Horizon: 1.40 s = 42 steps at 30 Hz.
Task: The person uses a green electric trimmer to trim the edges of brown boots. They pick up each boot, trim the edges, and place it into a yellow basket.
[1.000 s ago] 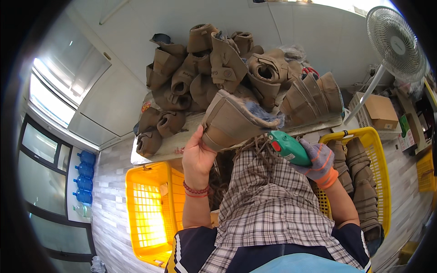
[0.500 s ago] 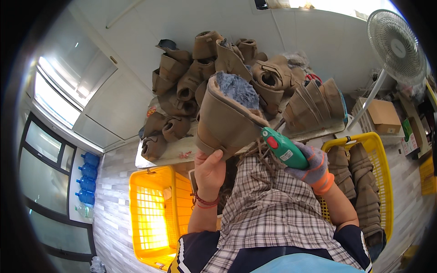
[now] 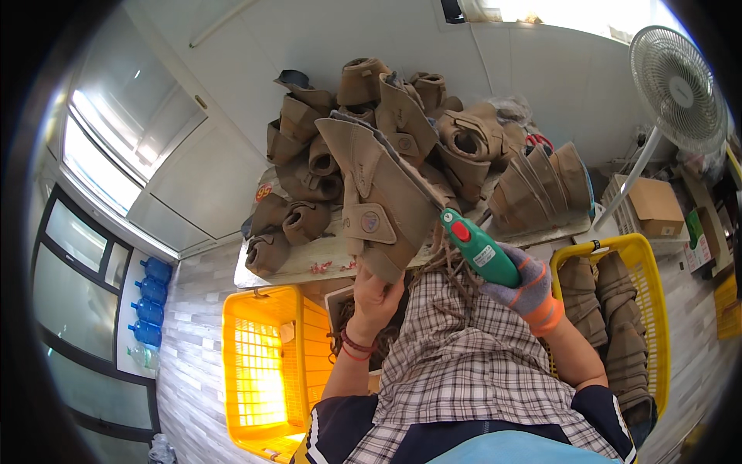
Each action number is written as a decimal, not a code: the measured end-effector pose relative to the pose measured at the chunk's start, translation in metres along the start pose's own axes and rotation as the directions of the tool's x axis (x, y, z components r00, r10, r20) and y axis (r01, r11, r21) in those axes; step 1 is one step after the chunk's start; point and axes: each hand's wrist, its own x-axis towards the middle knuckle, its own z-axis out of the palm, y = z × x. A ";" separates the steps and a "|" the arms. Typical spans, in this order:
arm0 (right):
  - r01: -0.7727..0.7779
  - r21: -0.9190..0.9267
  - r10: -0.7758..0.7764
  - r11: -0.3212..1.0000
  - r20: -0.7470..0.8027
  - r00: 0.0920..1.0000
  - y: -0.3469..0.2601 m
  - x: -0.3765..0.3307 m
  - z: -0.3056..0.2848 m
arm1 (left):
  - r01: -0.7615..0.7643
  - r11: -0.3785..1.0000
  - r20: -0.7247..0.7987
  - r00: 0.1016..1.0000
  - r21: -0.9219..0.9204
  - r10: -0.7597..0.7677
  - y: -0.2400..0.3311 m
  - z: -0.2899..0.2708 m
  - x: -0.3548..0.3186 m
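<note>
A brown boot upper (image 3: 398, 197) with a strap and a round patch is pinched at its lower edge by the closed fingers of my bare left hand (image 3: 377, 303). A red cord circles that wrist. My right hand (image 3: 533, 292), in a grey and orange glove, is wrapped round a green hand-held power cutter (image 3: 491, 259) with a red button. The cutter's front end meets the upper's right edge; its blade is too small to make out. Thin brown strips (image 3: 447, 271) hang below it, over my checked apron (image 3: 464, 348).
Many similar brown uppers (image 3: 309, 162) are heaped on the worktable (image 3: 301, 263). A yellow basket (image 3: 263, 371) stands left, and another yellow basket (image 3: 658, 325) at right holds stacked uppers. Beyond are red-handled scissors (image 3: 539, 141), a standing fan (image 3: 680, 91) and a cardboard box (image 3: 653, 203).
The upper has turned, its grey fleece lining swinging out of sight and its strapped outer face coming into view. My left hand has shifted right and down along it. The cutter stays at its edge.
</note>
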 end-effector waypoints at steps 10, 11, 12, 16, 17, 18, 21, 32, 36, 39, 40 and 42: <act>-0.233 0.209 0.243 0.950 -0.022 0.970 0.000 0.001 0.007 | -0.236 0.884 0.226 0.962 0.404 0.154 -0.002 0.007 -0.011; -0.234 0.210 0.243 0.949 -0.016 0.970 -0.002 0.002 0.006 | -0.247 0.884 0.235 0.958 0.397 0.163 -0.005 0.007 -0.013; -0.235 0.210 0.243 0.949 -0.011 0.970 -0.004 0.003 0.005 | -0.259 0.884 0.243 0.954 0.389 0.172 -0.009 0.009 -0.016; -0.360 0.416 0.371 0.835 0.058 0.927 -0.021 0.012 0.000 | -0.315 0.856 0.296 0.934 0.410 0.202 -0.009 0.010 -0.023; -0.369 0.394 0.373 0.842 0.068 0.925 -0.022 0.016 -0.002 | -0.315 0.854 0.301 0.933 0.414 0.198 -0.009 0.010 -0.026; -0.377 0.371 0.375 0.849 0.080 0.924 -0.023 0.021 -0.004 | -0.314 0.852 0.306 0.932 0.419 0.193 -0.009 0.009 -0.028; -0.379 0.410 0.380 0.830 0.084 0.921 -0.019 0.029 -0.003 | -0.285 0.877 0.324 0.933 0.387 0.160 -0.016 0.008 -0.037; -0.365 0.290 0.427 0.885 -0.189 0.884 0.035 -0.007 -0.034 | 0.138 0.700 -0.290 0.951 0.701 0.103 -0.116 -0.121 -0.004; -0.389 0.225 0.436 0.893 -0.219 0.873 0.040 -0.022 -0.045 | 0.125 0.612 -0.150 0.989 0.781 -0.010 -0.187 -0.184 0.078; -0.423 0.224 0.473 0.878 -0.271 0.838 0.036 -0.035 -0.052 | 0.035 0.514 -0.027 0.999 0.857 -0.022 -0.229 -0.182 0.107; -0.421 0.228 0.474 0.878 -0.286 0.833 0.033 -0.037 -0.054 | 0.031 0.548 -0.060 0.998 0.836 0.036 -0.235 -0.177 0.108; -0.427 0.160 0.455 0.890 -0.381 0.805 0.031 -0.048 -0.059 | 0.101 0.673 -0.174 0.984 0.733 0.042 -0.210 -0.127 0.107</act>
